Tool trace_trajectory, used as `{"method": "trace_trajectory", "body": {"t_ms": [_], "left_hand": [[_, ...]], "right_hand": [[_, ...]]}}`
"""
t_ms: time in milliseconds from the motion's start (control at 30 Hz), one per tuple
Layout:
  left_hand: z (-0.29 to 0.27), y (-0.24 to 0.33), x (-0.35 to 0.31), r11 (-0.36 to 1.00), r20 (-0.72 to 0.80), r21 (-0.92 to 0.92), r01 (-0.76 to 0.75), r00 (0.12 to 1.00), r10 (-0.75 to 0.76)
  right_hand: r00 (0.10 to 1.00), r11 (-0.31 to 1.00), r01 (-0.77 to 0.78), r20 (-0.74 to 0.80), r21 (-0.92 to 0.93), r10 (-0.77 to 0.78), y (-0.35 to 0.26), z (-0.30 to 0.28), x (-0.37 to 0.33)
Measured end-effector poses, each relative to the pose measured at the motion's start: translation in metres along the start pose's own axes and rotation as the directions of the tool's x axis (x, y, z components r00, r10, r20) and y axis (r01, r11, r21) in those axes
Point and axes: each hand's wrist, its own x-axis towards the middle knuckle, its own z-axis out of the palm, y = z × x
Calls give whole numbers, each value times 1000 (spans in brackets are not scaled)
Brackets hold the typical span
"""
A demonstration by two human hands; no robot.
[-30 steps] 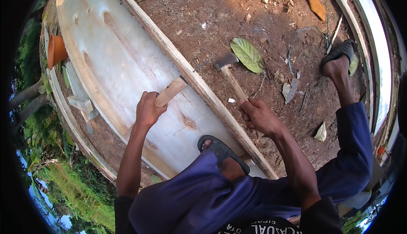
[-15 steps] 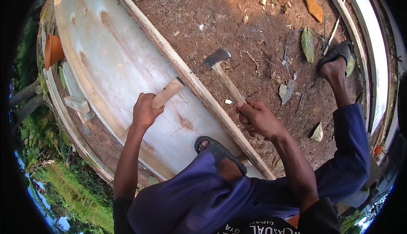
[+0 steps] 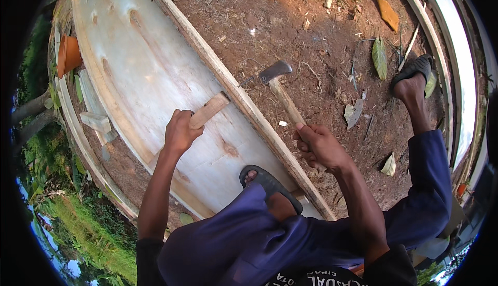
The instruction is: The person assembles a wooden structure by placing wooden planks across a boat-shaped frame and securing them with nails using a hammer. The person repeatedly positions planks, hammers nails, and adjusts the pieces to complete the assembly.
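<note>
My right hand (image 3: 322,146) is closed around the wooden handle of a hatchet (image 3: 284,99), whose dark metal head is up over the dirt. The blunt end of that head lies close to a thin nail (image 3: 246,81) sticking out from a long wooden strip (image 3: 207,60); whether they touch I cannot tell. In my left hand (image 3: 181,132) is a short wooden block (image 3: 210,110), gripped at its near end. The block's far, dark-tipped end sits near the inner side of the strip, over a pale wooden panel (image 3: 155,86).
My sandaled foot (image 3: 270,185) rests on the panel, the other (image 3: 413,73) on the dirt at right. An orange pot (image 3: 68,56) and a wood offcut (image 3: 96,122) lie left of the panel. Leaves (image 3: 379,58) and wood chips are scattered on the dirt.
The whole view has shifted slightly, with things sitting a little farther right. Both hands keep their grips, and the hatchet head stays near the nail.
</note>
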Motion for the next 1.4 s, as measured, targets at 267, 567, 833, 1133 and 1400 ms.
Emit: {"method": "trace_trajectory", "body": {"t_ms": [267,567,833,1133,1400], "left_hand": [[-3,10,-3,999,-33,-39,-5,999,3],[1,1,-5,1000,-14,-18,16,1000,-16],[2,8,4,999,-8,-1,-37,999,37],[3,-2,-6,999,-5,-39,11,1000,-11],[0,0,-3,999,14,-24,23,1000,-23]], "right_hand": [[468,455,846,-794,277,-388,-73,-169,12],[970,976,136,-224,170,-96,-13,-70,-20],[573,682,673,-785,286,-237,-34,-46,38],[646,743,629,-685,226,-338,-61,-149,-28],[732,788,546,-621,286,-282,-31,-39,-3]]}}
